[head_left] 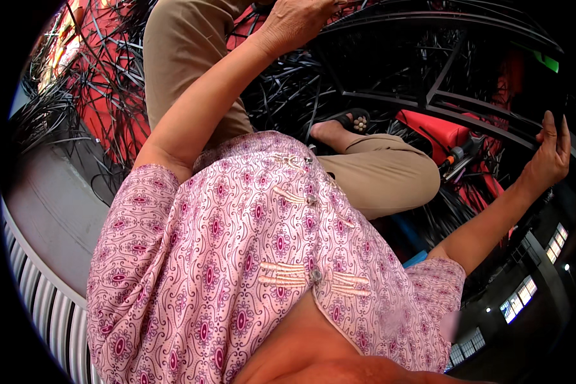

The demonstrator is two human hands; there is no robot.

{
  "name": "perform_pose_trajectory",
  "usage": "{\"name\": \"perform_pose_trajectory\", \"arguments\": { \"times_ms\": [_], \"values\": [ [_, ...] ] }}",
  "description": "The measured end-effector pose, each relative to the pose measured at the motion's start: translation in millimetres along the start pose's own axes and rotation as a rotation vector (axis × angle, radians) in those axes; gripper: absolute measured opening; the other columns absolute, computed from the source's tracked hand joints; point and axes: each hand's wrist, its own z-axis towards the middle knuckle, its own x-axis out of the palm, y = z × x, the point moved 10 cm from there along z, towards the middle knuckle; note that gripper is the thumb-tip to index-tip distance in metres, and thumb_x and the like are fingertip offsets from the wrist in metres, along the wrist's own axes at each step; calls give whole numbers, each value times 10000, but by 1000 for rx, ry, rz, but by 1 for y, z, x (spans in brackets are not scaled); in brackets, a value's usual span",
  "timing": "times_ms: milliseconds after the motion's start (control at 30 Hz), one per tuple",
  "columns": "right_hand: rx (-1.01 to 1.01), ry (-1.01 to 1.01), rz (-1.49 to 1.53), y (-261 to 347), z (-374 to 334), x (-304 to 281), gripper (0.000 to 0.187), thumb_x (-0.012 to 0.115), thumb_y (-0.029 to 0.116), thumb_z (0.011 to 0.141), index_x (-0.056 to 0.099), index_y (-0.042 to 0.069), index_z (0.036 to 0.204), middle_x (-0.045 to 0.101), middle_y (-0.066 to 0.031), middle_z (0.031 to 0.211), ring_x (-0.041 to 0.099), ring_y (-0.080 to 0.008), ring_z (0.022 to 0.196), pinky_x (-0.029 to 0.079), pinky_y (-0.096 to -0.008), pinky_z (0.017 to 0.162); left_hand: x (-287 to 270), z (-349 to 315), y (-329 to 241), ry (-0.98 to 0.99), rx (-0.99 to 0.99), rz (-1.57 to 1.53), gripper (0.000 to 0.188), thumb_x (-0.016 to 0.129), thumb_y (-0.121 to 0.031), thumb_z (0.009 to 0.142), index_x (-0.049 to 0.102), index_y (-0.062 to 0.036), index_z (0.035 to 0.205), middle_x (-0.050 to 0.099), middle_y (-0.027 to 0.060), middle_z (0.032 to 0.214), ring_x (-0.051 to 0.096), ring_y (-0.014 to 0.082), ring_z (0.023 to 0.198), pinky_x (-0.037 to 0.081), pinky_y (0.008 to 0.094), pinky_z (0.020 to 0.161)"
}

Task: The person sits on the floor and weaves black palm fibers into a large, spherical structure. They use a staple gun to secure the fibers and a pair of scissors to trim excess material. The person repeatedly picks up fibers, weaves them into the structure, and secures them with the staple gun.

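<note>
A black frame (390,99) of thin bars and curved rails lies across the upper right, in front of my legs. At the top edge, my left hand (297,24) is by the far left end of the frame's rail. Its fingers are bent together and partly cut off by the picture, so what they hold does not show. My right hand (549,160) is raised at the far right beside the frame, fingers stretched upward, with nothing visible in it. Many loose black flat strips (288,96) are heaped between my legs and under the frame.
A red box (438,131) stands by my right knee, with an orange-and-black handled tool (454,155) beside it. More black strips tangle over a red surface (99,54) at left. A green piece (547,61) shows at upper right. My sandalled foot (342,125) rests among strips.
</note>
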Motion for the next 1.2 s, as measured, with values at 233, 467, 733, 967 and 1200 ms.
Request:
{"name": "perform_pose_trajectory", "arguments": {
  "times_ms": [233, 467, 733, 967, 1200],
  "values": [
    [90, -69, 127, -70, 94, -96, 293, 767, 109, 862, 685, -42, 1100, 661, -33, 831, 528, -61, 671, 427, -198, 631, 58, 13, 71, 158, -184, 38, 376, 560, -128, 928, 563, -132, 1304, 657, 97, 1150, 646, 282, 1041, 524, 373, 864],
    [172, -153, 184, -93, 108, -156, 284, 779, 137, 852, 700, -4, 1085, 631, -20, 811, 472, -69, 640, 370, -194, 582, 64, 25, 48, 35, -147, -169, 257, 551, -207, 957, 586, -145, 1204, 682, 80, 1057, 666, 285, 953, 543, 379, 785],
    [197, -155, 175, -96, 116, -168, 322, 794, 135, 835, 688, -15, 1100, 641, -38, 840, 493, -80, 648, 379, -191, 588, 67, 31, 51, 8, -322, -285, 288, 525, -181, 963, 583, -145, 1243, 691, 75, 1059, 669, 293, 945, 541, 400, 786],
    [201, -200, 94, -91, 132, -152, 355, 826, 183, 802, 697, 1, 1078, 657, -34, 863, 516, -89, 659, 410, -194, 596, 93, 21, 50, 2, -508, -389, 264, 484, -249, 1009, 589, -127, 1217, 674, 107, 858, 655, 327, 810, 493, 424, 688],
    [216, -248, -12, -87, 187, -112, 330, 848, 207, 772, 739, 28, 1028, 698, -14, 890, 616, -59, 779, 449, -164, 636, 128, -44, 24, 42, -625, -360, 200, 491, -248, 996, 612, -114, 1081, 661, 114, 833, 643, 351, 783, 483, 464, 672]
  ]
}}
